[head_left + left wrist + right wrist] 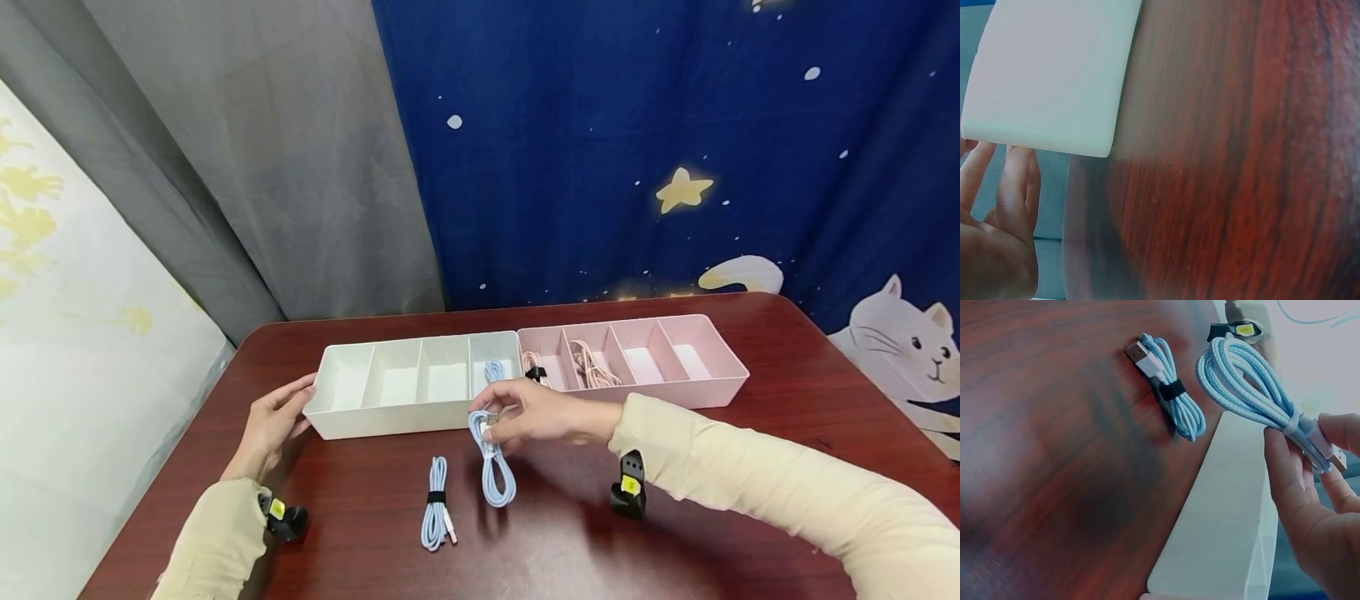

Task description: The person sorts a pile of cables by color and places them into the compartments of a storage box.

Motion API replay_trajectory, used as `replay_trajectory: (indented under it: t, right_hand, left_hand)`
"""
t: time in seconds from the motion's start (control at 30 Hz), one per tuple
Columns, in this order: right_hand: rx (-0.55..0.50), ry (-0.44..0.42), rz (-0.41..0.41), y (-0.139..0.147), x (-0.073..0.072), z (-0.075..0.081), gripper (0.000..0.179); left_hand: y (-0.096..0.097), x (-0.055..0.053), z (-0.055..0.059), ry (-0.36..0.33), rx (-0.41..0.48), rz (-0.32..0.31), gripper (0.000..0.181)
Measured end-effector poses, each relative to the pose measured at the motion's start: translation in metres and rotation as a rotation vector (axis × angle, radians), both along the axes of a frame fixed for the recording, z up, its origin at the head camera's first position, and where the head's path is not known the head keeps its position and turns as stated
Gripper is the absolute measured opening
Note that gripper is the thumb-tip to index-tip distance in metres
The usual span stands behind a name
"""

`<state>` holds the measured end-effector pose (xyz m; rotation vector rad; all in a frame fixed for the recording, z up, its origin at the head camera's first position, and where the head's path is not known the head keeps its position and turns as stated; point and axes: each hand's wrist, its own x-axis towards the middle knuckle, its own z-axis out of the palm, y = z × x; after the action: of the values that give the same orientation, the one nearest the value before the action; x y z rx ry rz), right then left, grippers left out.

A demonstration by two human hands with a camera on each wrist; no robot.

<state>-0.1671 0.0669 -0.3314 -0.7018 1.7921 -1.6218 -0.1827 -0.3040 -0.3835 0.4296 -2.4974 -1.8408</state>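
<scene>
My right hand [536, 412] pinches a coiled light-blue USB cable [489, 454] between thumb and fingers. The coil hangs in front of the white divided box [397, 421], bound by a pale tie. In the right wrist view its metal plug [1337, 457] shows by the fingertips. A second blue USB cable [435, 500], wrapped with a black strap, lies on the table below the box. Over at the box's left end, my left hand [270, 425] touches the end wall with its fingers fairly straight. Another blue cable [493, 370] sits in the box's rightmost compartment.
A pink divided box [693, 393] adjoins the white box on the right. Pink cables [592, 367] lie in its two left compartments, one with a black strap [536, 373]. Both boxes stand on a dark red wooden table [360, 517], with curtains [540, 167] behind.
</scene>
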Motion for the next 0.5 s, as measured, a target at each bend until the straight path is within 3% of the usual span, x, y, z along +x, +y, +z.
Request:
replay_trajectory:
  t: [0.27,0.5]
  right_hand:
    - [0.071,0.052,0.006,-0.004,-0.007,0.01,0.034]
    - [0.09,0.021,0.012,-0.008,-0.014,0.014,0.032]
  left_hand:
    - [0.0,0.0,0.0,0.005,0.009,0.004,0.05]
    - [0.0,0.0,-0.001,-0.002,0.012,0.005,0.051]
